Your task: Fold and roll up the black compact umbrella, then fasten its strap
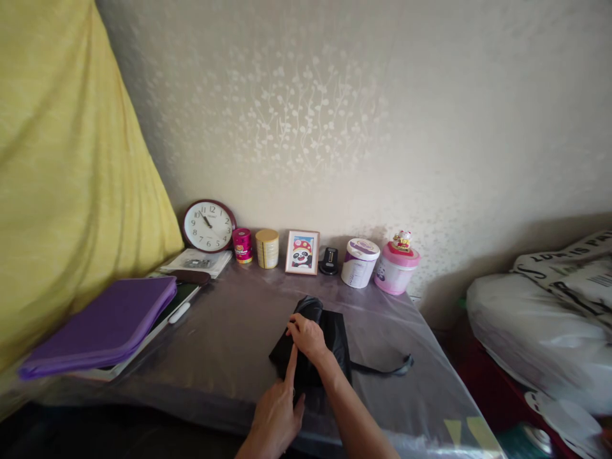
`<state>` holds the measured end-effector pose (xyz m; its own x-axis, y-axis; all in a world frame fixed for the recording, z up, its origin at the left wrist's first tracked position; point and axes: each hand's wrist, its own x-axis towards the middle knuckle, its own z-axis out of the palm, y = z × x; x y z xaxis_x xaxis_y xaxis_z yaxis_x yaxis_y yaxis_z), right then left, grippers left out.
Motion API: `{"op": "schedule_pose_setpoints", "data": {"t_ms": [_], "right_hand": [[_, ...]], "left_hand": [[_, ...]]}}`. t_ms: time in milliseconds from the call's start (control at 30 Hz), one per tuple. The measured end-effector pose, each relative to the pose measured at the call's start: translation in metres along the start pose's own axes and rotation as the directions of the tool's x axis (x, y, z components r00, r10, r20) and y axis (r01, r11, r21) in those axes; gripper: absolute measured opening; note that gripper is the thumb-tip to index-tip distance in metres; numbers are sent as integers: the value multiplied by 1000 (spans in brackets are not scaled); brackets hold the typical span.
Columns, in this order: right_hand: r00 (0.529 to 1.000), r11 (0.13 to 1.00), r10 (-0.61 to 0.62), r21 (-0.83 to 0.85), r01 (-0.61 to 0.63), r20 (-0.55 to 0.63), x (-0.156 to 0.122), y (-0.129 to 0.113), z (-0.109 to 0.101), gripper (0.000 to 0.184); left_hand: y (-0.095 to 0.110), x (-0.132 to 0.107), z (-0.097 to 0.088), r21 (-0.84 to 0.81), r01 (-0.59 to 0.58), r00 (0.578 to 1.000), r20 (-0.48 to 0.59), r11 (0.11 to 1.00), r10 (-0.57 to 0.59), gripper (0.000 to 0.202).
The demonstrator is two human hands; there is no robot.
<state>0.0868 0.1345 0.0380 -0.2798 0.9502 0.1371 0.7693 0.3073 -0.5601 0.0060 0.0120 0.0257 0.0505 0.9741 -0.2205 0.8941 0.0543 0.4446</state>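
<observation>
A black fabric piece (340,338), which looks like a folded cloth bag, lies on the table in front of me. Its long dark strap (382,369) trails off to the right. My right hand (308,335) is closed on the upper part of the fabric, its fingers curled over a bunched fold. Nearer to me, my left hand (278,411) has its index finger stretched forward along the fabric, reaching up to the right hand's fingers. The left thumb stands apart from that finger. The other left fingers are hidden beneath the hand.
Along the wall stand a clock (209,225), a pink can (243,246), a yellow can (267,248), a picture frame (302,252), a black device (329,261) and two tubs (361,263). A purple folder (102,325) lies left. Plastic-wrapped bundles (535,325) sit beyond the table's right edge.
</observation>
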Motion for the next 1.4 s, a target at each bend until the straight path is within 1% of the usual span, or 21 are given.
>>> {"op": "schedule_pose_setpoints", "data": {"t_ms": [67, 133, 233, 300, 400, 500, 633, 800, 933, 1067, 1167, 1267, 1333, 1400], "right_hand": [[997, 996, -66, 67, 64, 29, -6, 2, -4, 23], [986, 980, -164, 120, 160, 27, -15, 3, -8, 24], [946, 936, -318, 134, 324, -64, -34, 5, -11, 26], [911, 906, -391, 122, 406, -130, -43, 9, -9, 27], [878, 881, -450, 80, 466, -162, -43, 17, -5, 25], [880, 888, -451, 21, 459, -152, -27, 28, -1, 23], [905, 913, -407, -43, 405, -125, 3, 41, 1, 25], [937, 944, -326, -95, 315, -129, 35, 54, -1, 24], [977, 984, -178, -17, 177, -119, 55, 62, -2, 24], [990, 997, -38, 55, 46, -137, 67, 75, -9, 24], [977, 989, 96, 133, -71, -190, 63, 96, -23, 24], [939, 950, 249, 248, -189, -237, 41, 123, -40, 27], [917, 909, 331, 337, -246, -223, 20, 138, -48, 27], [909, 858, 380, 432, -278, -172, 0, 145, -52, 29]], "left_hand": [[1, 3, 0, 24, 10, 1000, -4, 1000, -10, 67], [0, 4, 2, 23, 18, 1000, -8, 1000, -18, 67], [-2, 4, 6, -18, 37, 999, -7, 999, -37, 69], [-2, 4, 8, -40, 42, 999, -10, 998, -43, 69], [-2, 4, 7, -36, 44, 999, -24, 998, -45, 68], [-1, 4, 6, -17, 55, 998, -12, 998, -55, 67], [-1, 5, 8, -10, 58, 998, -10, 998, -58, 69], [-4, 7, 12, -40, 71, 997, 16, 997, -70, 69], [-6, 8, 14, -53, 79, 997, 30, 995, -77, 70], [-7, 7, 14, -73, 84, 996, 15, 994, -83, 69], [-6, 7, 12, -66, 82, 997, -2, 994, -83, 68], [-6, 6, 11, -47, 71, 997, -14, 996, -72, 67], [-5, 5, 10, -43, 62, 998, -25, 997, -63, 67], [-5, 4, 9, -40, 57, 998, -37, 998, -58, 67]]}}
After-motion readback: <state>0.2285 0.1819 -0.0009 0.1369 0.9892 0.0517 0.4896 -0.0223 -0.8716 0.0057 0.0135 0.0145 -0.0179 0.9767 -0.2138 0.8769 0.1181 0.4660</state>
